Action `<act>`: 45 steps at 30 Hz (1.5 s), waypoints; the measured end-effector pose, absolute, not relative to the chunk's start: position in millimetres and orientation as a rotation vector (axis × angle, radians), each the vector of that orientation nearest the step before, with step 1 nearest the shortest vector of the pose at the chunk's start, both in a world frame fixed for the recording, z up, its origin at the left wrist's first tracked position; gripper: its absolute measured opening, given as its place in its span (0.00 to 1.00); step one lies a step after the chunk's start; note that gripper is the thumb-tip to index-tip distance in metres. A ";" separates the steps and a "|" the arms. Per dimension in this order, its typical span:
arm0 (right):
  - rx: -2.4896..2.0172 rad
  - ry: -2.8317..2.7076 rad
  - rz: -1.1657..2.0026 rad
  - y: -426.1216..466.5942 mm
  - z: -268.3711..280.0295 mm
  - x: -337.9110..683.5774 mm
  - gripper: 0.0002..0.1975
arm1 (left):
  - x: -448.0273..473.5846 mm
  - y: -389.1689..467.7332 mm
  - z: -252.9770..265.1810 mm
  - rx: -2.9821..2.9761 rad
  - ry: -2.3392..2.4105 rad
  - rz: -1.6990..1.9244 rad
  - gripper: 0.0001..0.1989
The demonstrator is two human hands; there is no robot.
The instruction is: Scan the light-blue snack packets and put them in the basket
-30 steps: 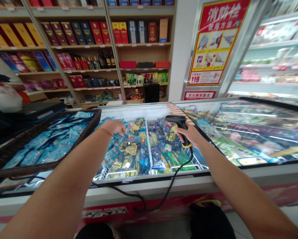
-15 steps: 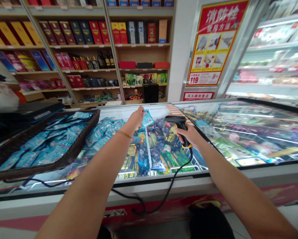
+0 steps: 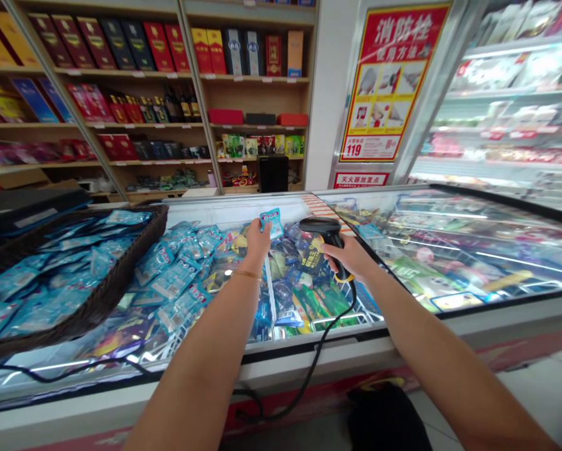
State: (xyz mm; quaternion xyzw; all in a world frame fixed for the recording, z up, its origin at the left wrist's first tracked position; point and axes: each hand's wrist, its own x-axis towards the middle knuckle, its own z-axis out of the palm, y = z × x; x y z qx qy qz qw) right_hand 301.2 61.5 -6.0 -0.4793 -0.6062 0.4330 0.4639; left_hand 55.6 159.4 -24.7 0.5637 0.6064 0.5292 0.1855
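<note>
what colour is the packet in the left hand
The packet in the left hand is mostly light blue, best seen in the head view.

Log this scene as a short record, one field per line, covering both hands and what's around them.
Left hand: holds one small blue packet
Right hand: grips the handle of a black handheld scanner
Packet and scanner: apart, packet left of the scanner head
Cable: black, hangs from the scanner handle
Basket: dark, woven, at left, holding many blue packets
Display case: white-framed, packaged goods inside
Background: shelves of boxes; red-and-yellow poster
</note>
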 end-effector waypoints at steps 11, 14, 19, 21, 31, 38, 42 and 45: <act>-1.301 -1.591 0.939 48.4 3.2 296.9 0.17 | 63.5 163.6 -31.5 1.115 1.107 1.545 0.12; -1.322 -1.580 0.931 48.3 3.8 297.3 0.17 | 67.6 164.3 -32.8 1.108 1.072 1.547 0.13; -1.344 -1.592 0.927 47.0 6.3 297.0 0.14 | 70.4 166.2 -36.3 1.153 1.043 1.522 0.15; -1.337 -1.589 0.942 46.3 7.3 296.4 0.13 | 70.6 166.8 -37.1 1.167 1.045 1.522 0.15; -1.344 -1.567 0.954 45.3 9.9 296.7 0.14 | 71.6 168.8 -39.0 1.133 0.980 1.551 0.13; -1.365 -1.530 0.987 47.8 7.8 297.7 0.12 | 78.4 174.4 -41.4 1.104 0.970 1.549 0.13; -1.362 -1.428 1.026 50.4 16.6 311.9 0.14 | 102.8 184.7 -39.0 1.083 1.078 1.494 0.14; -1.390 -1.312 0.980 47.7 29.2 336.8 0.15 | 142.0 196.4 -38.2 1.075 1.082 1.433 0.14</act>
